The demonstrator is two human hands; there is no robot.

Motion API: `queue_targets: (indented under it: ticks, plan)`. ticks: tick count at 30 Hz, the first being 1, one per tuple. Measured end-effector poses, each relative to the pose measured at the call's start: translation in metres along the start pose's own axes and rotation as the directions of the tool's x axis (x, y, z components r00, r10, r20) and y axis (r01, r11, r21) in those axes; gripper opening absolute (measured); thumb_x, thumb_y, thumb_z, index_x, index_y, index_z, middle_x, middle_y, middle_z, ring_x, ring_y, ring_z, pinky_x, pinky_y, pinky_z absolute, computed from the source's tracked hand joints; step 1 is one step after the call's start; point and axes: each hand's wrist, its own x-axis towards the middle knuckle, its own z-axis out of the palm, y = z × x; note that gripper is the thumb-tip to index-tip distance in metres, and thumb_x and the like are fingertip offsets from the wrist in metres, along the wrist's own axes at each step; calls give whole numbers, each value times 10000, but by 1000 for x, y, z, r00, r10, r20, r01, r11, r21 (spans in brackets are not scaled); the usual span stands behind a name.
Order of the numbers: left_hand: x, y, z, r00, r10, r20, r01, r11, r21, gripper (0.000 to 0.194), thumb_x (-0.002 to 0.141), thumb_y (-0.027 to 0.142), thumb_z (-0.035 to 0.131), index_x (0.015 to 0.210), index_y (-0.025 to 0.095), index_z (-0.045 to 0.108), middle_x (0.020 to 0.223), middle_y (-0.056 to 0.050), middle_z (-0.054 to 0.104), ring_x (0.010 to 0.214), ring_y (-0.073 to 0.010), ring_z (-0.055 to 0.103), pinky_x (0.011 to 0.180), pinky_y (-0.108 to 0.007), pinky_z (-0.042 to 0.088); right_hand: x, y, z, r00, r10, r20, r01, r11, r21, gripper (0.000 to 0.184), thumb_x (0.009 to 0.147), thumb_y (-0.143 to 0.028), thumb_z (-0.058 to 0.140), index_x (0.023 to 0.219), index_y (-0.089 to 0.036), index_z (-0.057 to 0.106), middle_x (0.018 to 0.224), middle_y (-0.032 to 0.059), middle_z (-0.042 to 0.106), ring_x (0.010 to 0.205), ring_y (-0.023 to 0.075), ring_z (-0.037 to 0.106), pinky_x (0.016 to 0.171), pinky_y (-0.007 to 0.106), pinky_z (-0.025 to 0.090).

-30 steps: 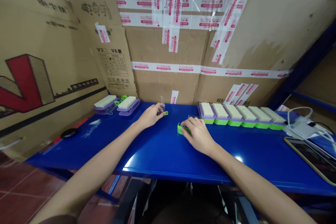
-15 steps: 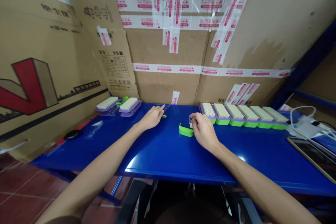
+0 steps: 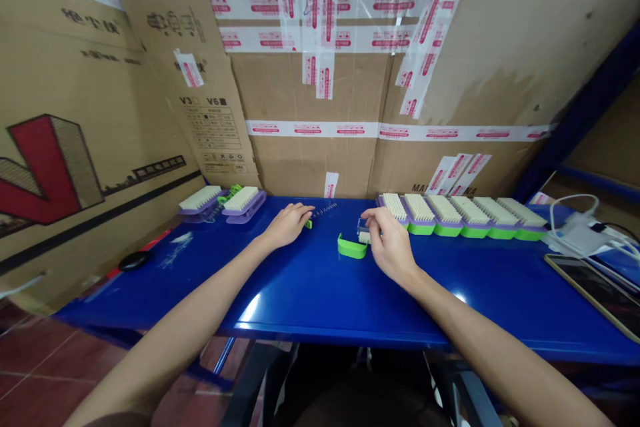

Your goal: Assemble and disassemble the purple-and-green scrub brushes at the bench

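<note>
My left hand (image 3: pixel 289 225) is low over the blue table, its fingers closed together around a small green part (image 3: pixel 309 224) that sticks out beneath them. Just beyond its fingertips lies a thin coil spring (image 3: pixel 326 209). My right hand (image 3: pixel 391 245) has its fingers curled over a small clear-and-white part (image 3: pixel 364 236), mostly hidden by the fingers. Beside that part, to the left, a curved bright green plastic piece (image 3: pixel 351 247) stands on the table, apart from both hands.
Several brushes with cream bristles and purple-green bodies (image 3: pixel 447 219) stand in a row at the back right. Two purple brush heads (image 3: pixel 243 205) and green parts (image 3: pixel 230 195) lie back left. A phone (image 3: pixel 595 293), cables (image 3: pixel 575 233) and a black disc (image 3: pixel 134 261) are near the edges. Cardboard (image 3: pixel 310 167) walls the back.
The view has shifted slightly. My right fingers have risen a little, showing more of the clear-and-white part. My left hand stays almost in place over the green part.
</note>
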Motion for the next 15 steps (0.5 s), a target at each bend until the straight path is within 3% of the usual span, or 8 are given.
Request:
queue_targets:
  ticks: [4, 11, 15]
  plan:
    - [-1, 6, -1, 1000, 14, 3, -14, 1000, -14, 512, 1189, 444, 380, 1531, 250, 708, 1325, -120, 782, 1251, -325, 693, 1164, -490, 512, 3, 8, 0, 999, 21, -28, -23, 998, -57, 312, 1095, -163, 414, 1225, -241, 686, 1059, 94, 747, 1005, 284, 722, 957, 432, 565]
    - [-6, 27, -7, 998, 42, -55, -43, 999, -11, 459, 1180, 459, 469, 1530, 274, 700, 1446, -118, 734, 1342, -346, 652, 1224, -550, 467, 0, 28, 7, 993, 55, 102, -23, 955, -295, 522, 896, 30, 425, 1260, -219, 704, 1215, 156, 722, 1148, 365, 607, 1017, 520, 502]
    - [-12, 45, -10, 986, 158, -52, -161, 985, -61, 430, 1189, 482, 482, 1496, 321, 736, 1445, -97, 723, 1342, -317, 639, 1240, -540, 457, -4, 32, 11, 988, 87, 127, -22, 897, -441, 590, 901, 31, 502, 1405, -217, 681, 1374, 202, 720, 1257, 424, 585, 1018, 564, 483]
